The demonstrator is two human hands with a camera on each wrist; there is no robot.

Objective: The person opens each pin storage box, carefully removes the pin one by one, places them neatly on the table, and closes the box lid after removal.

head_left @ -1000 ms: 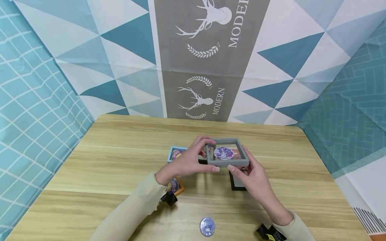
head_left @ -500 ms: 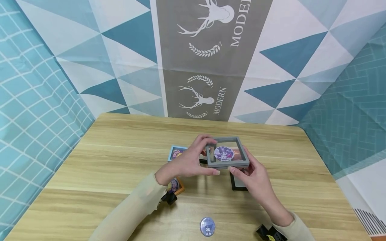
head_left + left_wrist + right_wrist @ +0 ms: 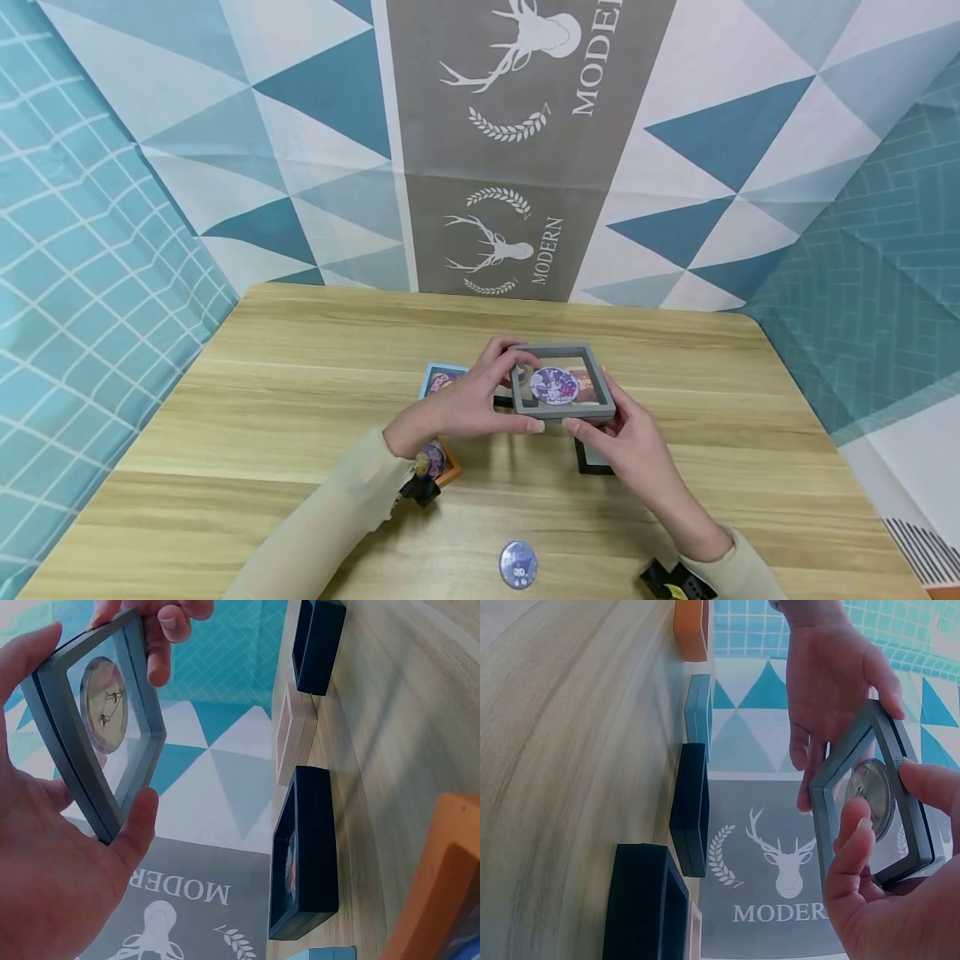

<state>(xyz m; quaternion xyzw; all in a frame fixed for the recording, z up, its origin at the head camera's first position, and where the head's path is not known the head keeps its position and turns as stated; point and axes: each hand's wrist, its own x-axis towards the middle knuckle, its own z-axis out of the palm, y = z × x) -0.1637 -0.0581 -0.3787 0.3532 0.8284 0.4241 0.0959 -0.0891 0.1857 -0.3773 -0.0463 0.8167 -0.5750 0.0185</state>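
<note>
Both hands hold a grey display frame (image 3: 566, 412) raised over the table. Behind its clear film sits a round purple button badge (image 3: 553, 386), printed side facing up. From below, the wrist views show the badge's metal back (image 3: 104, 705), with its pin. My left hand (image 3: 468, 404) grips the frame's left side, thumb at the near edge and fingers at the far edge. My right hand (image 3: 633, 442) grips the near right corner, thumb on the near edge. In the right wrist view, one right fingertip (image 3: 861, 810) overlaps the badge's back.
On the table stand a light blue frame (image 3: 426, 379), an orange frame (image 3: 452, 471), a black frame (image 3: 595, 468), another black frame (image 3: 319, 840) and a pink frame (image 3: 301, 735). A loose bluish-purple button badge (image 3: 518, 565) lies nearer the front. Patterned cloth hangs behind the table.
The grey frame has shifted slightly left and tilted a little, with both hands still on it. The badge inside looks slightly turned. Things on the table stay put.
</note>
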